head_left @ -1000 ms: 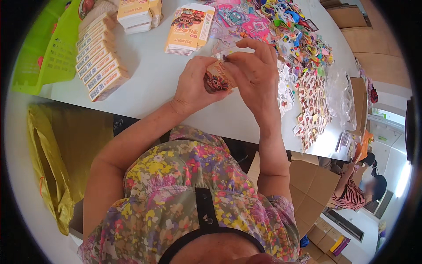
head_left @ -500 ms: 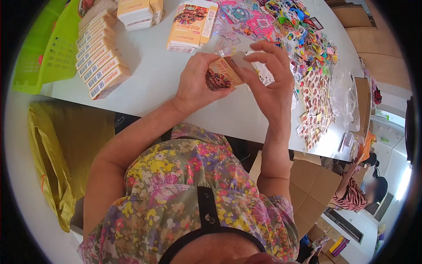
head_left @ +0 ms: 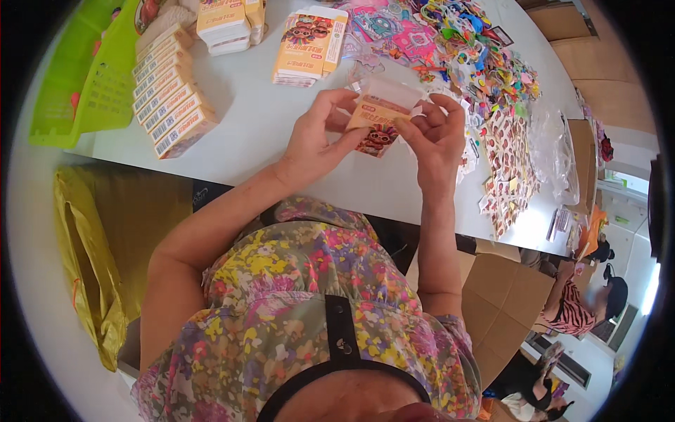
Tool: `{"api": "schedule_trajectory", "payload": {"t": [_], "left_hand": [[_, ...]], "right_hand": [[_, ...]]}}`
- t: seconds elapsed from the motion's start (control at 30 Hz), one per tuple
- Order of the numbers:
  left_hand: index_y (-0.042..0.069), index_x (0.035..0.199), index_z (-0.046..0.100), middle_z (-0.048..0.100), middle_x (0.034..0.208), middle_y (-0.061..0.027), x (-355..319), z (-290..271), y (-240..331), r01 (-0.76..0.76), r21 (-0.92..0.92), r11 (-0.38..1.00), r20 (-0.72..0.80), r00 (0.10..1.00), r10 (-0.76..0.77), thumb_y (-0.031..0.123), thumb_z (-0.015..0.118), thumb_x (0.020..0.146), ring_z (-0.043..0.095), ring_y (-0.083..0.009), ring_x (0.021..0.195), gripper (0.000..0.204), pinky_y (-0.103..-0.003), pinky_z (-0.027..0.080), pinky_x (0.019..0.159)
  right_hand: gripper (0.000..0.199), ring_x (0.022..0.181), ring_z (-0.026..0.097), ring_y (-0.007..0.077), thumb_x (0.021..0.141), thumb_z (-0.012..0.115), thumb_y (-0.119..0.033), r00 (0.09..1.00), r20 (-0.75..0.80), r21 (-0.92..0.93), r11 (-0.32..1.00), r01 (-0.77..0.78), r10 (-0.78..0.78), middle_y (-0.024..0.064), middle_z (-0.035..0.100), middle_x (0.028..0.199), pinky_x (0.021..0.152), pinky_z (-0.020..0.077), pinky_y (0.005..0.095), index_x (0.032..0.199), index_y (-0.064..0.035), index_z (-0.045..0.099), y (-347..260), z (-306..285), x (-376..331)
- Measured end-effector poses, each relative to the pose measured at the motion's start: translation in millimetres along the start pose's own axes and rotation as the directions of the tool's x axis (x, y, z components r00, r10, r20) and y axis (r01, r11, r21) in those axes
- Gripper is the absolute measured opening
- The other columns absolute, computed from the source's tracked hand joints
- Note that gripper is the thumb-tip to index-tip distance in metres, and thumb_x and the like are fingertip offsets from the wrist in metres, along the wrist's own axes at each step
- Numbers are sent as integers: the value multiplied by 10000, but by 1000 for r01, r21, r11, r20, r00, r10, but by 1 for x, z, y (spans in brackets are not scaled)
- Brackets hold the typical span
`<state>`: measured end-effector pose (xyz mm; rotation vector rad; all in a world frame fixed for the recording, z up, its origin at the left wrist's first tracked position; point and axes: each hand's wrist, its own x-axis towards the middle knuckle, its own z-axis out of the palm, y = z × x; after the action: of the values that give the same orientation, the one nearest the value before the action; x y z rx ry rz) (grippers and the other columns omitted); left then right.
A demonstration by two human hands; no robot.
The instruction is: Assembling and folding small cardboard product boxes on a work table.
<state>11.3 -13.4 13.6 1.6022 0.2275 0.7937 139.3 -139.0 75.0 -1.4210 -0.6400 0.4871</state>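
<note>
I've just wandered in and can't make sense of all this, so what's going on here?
A person at a white table is handling a small orange box, gripped between the fingers of the left hand and right hand. A pale flap stands open at its far end. To the left, a row of similar boxes stands by a green basket; to the right lies a heap of colourful trinkets.

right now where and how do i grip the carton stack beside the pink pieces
Probably pinch the carton stack at its left edge's near end, from the left: it lies flat in layers, bare table beside that edge, pink pieces crowding its right.
</note>
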Motion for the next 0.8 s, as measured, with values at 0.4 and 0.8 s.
{"api": "schedule_trajectory", "payload": {"t": [0.4, 0.8], "left_hand": [[44, 1199, 497, 607, 1002, -92, -48, -38, 25, 226, 44, 973, 237, 944, -230, 40, 703, 847, 664, -130, 801, 407, -254, 546, 690], [2, 930, 614, 628, 911, -46, -34, -31, 19, 232, -9, 973, 101, 968, -230, 51, 721, 837, 629, -96, 832, 149, -226, 538, 713]], "right_hand": [[219, 828, 608, 101, 838, 716, -5, 986, 143, -162, 981, 105, -82, 102, 630, 1089, 736, 497, 218, 1053, 24, 685, 32, 4, -54], [96, 811, 620, 97, 849, 684, -4, 917, 386, -335, 941, 40, 98, 43, 673, 959, 716, 507, 223, 939, -4, 716, 19, -6, -40]]}}
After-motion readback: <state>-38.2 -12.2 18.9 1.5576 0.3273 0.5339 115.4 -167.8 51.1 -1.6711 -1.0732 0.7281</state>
